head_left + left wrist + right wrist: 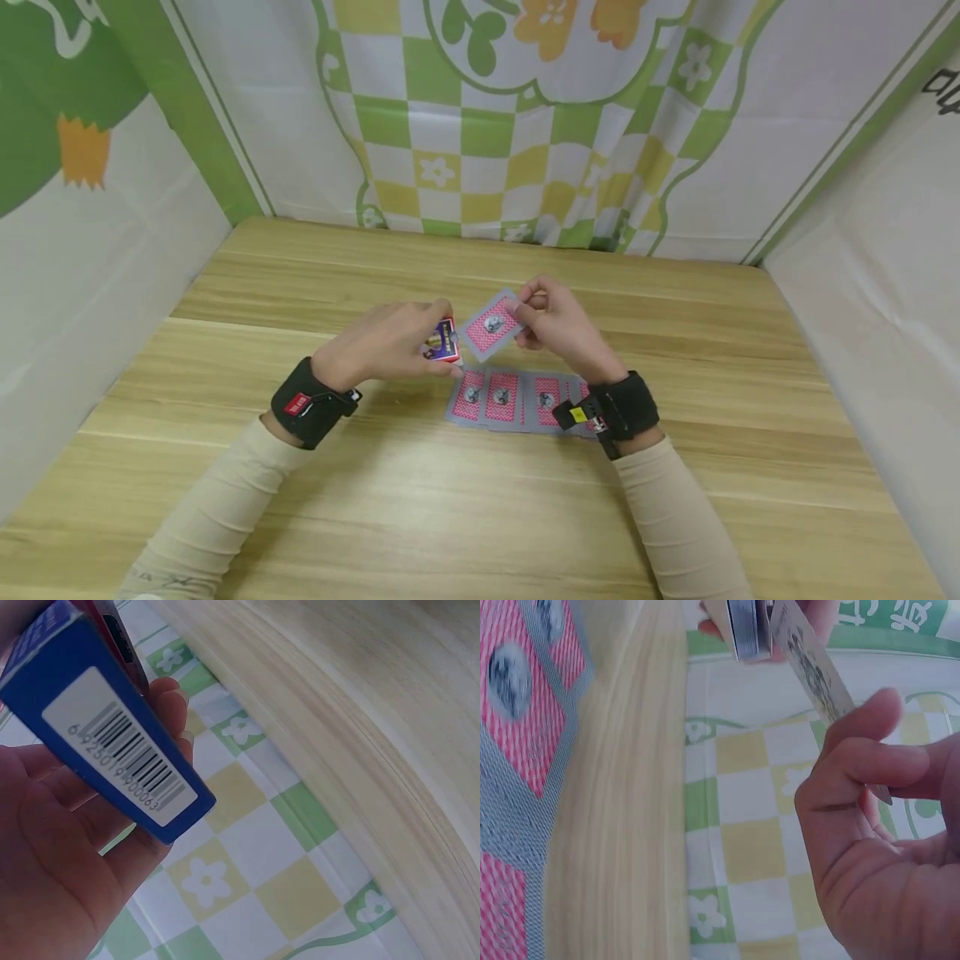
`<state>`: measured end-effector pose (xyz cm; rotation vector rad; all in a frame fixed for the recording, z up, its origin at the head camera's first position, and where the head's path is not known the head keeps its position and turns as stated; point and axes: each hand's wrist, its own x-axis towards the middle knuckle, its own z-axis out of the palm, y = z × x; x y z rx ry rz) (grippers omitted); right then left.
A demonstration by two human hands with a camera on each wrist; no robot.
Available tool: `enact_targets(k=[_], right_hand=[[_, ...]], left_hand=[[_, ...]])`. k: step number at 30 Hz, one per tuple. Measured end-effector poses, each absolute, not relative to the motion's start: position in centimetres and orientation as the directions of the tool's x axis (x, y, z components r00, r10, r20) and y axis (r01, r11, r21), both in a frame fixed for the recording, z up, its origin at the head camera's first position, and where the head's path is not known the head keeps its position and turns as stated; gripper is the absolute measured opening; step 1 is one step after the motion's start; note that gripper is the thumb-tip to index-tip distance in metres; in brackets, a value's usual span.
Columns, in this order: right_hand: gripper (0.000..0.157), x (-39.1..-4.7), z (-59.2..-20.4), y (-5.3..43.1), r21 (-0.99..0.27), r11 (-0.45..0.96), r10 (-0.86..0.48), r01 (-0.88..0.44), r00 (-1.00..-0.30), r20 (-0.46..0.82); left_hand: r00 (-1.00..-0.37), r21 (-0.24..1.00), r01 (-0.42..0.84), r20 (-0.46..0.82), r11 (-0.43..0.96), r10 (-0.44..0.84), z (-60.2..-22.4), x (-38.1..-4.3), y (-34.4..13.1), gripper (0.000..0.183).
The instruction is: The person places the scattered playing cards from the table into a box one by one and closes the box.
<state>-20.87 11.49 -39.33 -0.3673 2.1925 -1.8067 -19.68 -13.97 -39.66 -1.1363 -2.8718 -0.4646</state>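
My left hand (390, 340) grips a small playing card box (444, 340) over the table, with a purple and red front. The left wrist view shows its blue side (82, 671) with a white barcode label. Between thumb and fingers, my right hand (561, 327) pinches one playing card (491, 325), its pink patterned back facing up. The card's far end is close to the box; the right wrist view shows the card (810, 664) edge-on beside the box's end (744, 634). Below both hands lies a row of overlapping cards (501, 398), backs up, partly hidden by the right wrist.
The wooden table (420, 517) carries the card row near its middle. A green, yellow and white checked curtain (487, 133) hangs along the back edge. White cloth walls (862, 275) stand at both sides. Each wrist wears a black strap (306, 404).
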Motion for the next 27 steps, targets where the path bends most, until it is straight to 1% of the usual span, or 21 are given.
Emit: enact_targets(k=[6, 10, 12, 14, 16, 19, 22, 25, 27], right_hand=[[0.017, -20.8, -40.1, 10.6, -0.994, 0.112, -0.335, -0.014, -0.942, -0.024], [0.016, -20.5, -39.9, 9.9, -0.998, 0.040, -0.320, 0.042, -0.946, -0.052], [0.015, -20.2, -39.7, 9.5, -0.997, 0.009, -0.326, 0.072, -0.943, -0.071], [0.013, -19.8, -39.4, 8.9, -0.996, 0.009, -0.365, 0.084, -0.927, -0.082], [0.012, -19.3, -39.3, 8.3, -0.997, 0.049, -0.416, 0.065, -0.906, -0.079], [0.013, -18.6, -39.3, 7.4, -0.987, 0.156, -0.474, -0.041, -0.880, -0.039], [0.015, -18.1, -39.3, 7.0, -0.954, 0.260, -0.461, -0.152, -0.887, 0.016], [0.010, -17.8, -39.2, 6.8, -0.912, 0.340, -0.447, -0.229, -0.893, 0.057], [0.005, -17.8, -39.2, 6.8, -0.890, 0.372, -0.463, -0.263, -0.884, 0.067]], left_hand=[[-0.733, 0.292, 0.673, 0.147, 0.679, 0.664, -39.5, -19.6, -13.8, 0.063], [-0.727, 0.296, 0.682, 0.174, 0.669, 0.664, -39.2, -19.7, -13.8, 0.064], [-0.726, 0.296, 0.684, 0.189, 0.667, 0.661, -39.1, -19.7, -13.8, 0.066], [-0.722, 0.291, 0.690, 0.208, 0.663, 0.660, -38.9, -19.7, -13.9, 0.067], [-0.711, 0.297, 0.701, 0.227, 0.648, 0.665, -38.9, -19.7, -13.9, 0.067], [-0.684, 0.283, 0.729, 0.250, 0.624, 0.686, -38.9, -19.6, -13.8, 0.064], [-0.667, 0.271, 0.745, 0.261, 0.610, 0.698, -38.9, -19.5, -13.7, 0.061], [-0.669, 0.268, 0.743, 0.261, 0.614, 0.696, -38.9, -19.4, -13.6, 0.059], [-0.676, 0.271, 0.736, 0.255, 0.620, 0.691, -38.9, -19.4, -13.6, 0.058]])
